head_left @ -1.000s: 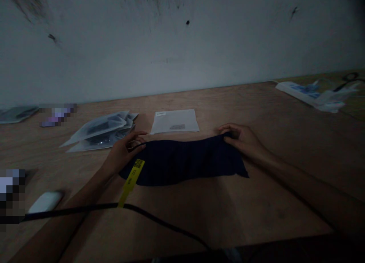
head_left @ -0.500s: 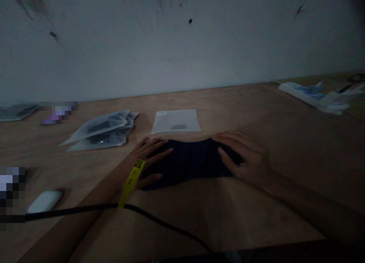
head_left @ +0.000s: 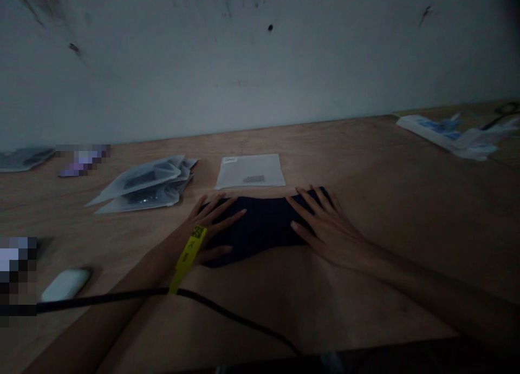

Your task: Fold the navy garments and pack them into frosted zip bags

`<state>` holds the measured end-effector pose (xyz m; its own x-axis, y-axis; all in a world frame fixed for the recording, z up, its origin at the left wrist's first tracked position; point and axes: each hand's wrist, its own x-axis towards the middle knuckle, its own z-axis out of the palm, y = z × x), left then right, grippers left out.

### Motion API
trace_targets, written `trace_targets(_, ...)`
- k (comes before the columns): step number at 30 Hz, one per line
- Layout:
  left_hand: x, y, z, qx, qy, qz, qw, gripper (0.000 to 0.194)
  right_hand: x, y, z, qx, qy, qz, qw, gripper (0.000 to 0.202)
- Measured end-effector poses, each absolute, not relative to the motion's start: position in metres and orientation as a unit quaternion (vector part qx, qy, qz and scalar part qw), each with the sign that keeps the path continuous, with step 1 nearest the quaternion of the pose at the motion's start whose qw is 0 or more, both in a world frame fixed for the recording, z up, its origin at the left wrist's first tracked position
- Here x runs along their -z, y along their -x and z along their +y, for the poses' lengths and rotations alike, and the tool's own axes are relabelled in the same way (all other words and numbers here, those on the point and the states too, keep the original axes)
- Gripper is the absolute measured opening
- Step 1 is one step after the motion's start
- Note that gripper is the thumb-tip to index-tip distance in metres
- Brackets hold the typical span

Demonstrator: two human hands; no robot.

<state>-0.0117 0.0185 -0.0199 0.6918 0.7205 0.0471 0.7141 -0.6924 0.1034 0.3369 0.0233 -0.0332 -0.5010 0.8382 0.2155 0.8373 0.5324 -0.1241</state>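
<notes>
A dark navy piece of cloth [head_left: 264, 222] lies spread on the wooden table in front of me. On its left end my left hand [head_left: 211, 222] rests flat, fingers spread. My right hand [head_left: 320, 222] presses flat on the right end, its fingers apart too. Both palms hide parts of the cloth, so its full outline does not show. Just beyond the cloth lies a flat, pale zip bag [head_left: 252, 171] with a small label and some print.
Several frosted bags with dark contents [head_left: 146, 184] are piled left of the pale bag. A white rounded case [head_left: 66, 285] sits near my left forearm. A black cable with a yellow tag [head_left: 189, 257] crosses the near view. White plastic packaging [head_left: 450, 136] lies far right.
My right hand has moved slightly left and flattened, its fingers going from curled at the cloth's edge to spread on top. The cloth's right end lies flatter. My left hand stays put.
</notes>
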Motion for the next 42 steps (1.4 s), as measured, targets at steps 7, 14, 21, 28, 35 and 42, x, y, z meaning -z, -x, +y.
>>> trace_targets(7, 0.019, 0.012, 0.019, -0.045, -0.907, 0.419, 0.025, 0.082, 0.037, -0.341, 0.028, -0.008, 0.500, -0.858, 0.116, 0.063)
trace_targets(14, 0.025, 0.017, 0.021, -0.048, -0.907, 0.418, 0.025, 0.083, 0.016, -0.340, 0.033, 0.042, 0.392, -0.892, 0.221, 0.049)
trace_targets(21, 0.025, 0.019, 0.023, -0.050, -0.907, 0.417, 0.025, 0.082, 0.012, -0.336, 0.021, 0.055, 0.397, -0.896, 0.192, 0.028)
trace_targets(28, 0.026, 0.019, 0.023, -0.057, -0.908, 0.413, 0.025, 0.083, 0.014, -0.338, 0.024, 0.080, 0.433, -0.881, 0.171, 0.022)
trace_targets(35, 0.027, 0.017, 0.022, -0.053, -0.911, 0.408, 0.024, 0.082, 0.018, -0.334, 0.023, 0.040, 0.309, -0.931, 0.189, 0.068)
trace_targets(42, 0.025, 0.018, 0.022, -0.057, -0.902, 0.428, 0.022, 0.082, 0.025, -0.347, 0.038, -0.032, 0.407, -0.907, 0.107, 0.082)
